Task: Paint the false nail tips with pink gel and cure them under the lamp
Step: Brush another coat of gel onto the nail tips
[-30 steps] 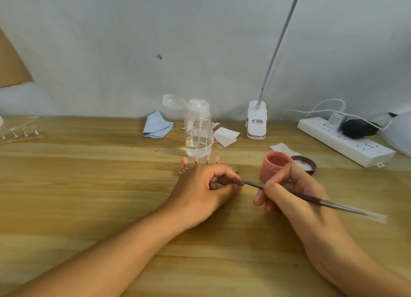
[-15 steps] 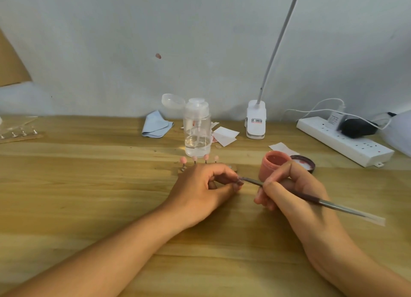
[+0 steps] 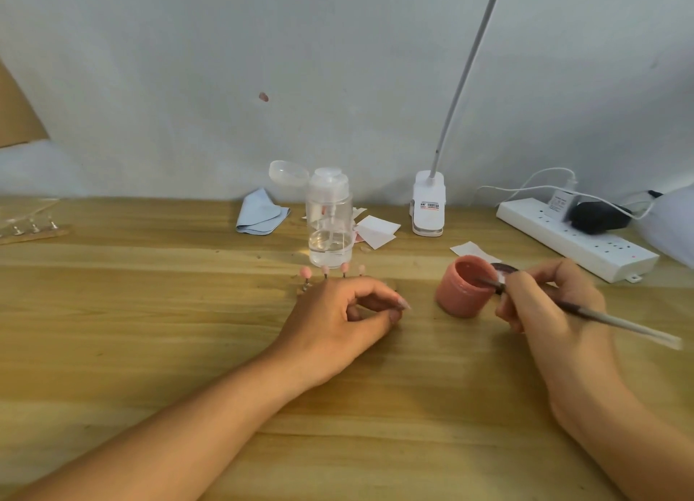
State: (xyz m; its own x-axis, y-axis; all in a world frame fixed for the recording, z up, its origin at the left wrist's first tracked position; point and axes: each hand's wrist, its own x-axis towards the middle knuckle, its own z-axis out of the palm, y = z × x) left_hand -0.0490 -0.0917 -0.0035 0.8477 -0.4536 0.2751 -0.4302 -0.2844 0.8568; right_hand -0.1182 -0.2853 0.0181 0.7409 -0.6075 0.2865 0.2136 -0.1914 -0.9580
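1. Fingers (image 3: pixel 524 288) of our right hand (image 3: pixel 552 307) pinch the brush (image 3: pixel 601 318) near its dark ferrule. The pale handle slants out to the right above the table (image 3: pixel 150 313).
2. The brush tip sits inside the open pink gel jar (image 3: pixel 456 294), which stands on the table just left of that hand.
3. A dark lid (image 3: pixel 503 268) lies just behind the jar, partly hidden by our fingers.
4. Our left hand (image 3: pixel 334 316) rests on the table left of the jar and apart from it. Its fingers are curled, with the thumb and index tips close together. We cannot tell whether they grip anything.
5. Four pink nail tips (image 3: pixel 326 271) stand on pins just beyond the left knuckles. The stand (image 3: pixel 305 287) is mostly hidden under that hand.
6. Behind the tips is a clear pump bottle (image 3: pixel 330 223), part full, with its cap flipped open.
7. Along the wall we note a blue cloth (image 3: pixel 261 213), paper squares (image 3: pixel 377 230) and a white lamp base (image 3: pixel 429 204) whose neck rises out of view. A power strip (image 3: pixel 574 238) lies at the right.
8. A second pin rack (image 3: pixel 33 230) sits at the far left edge.
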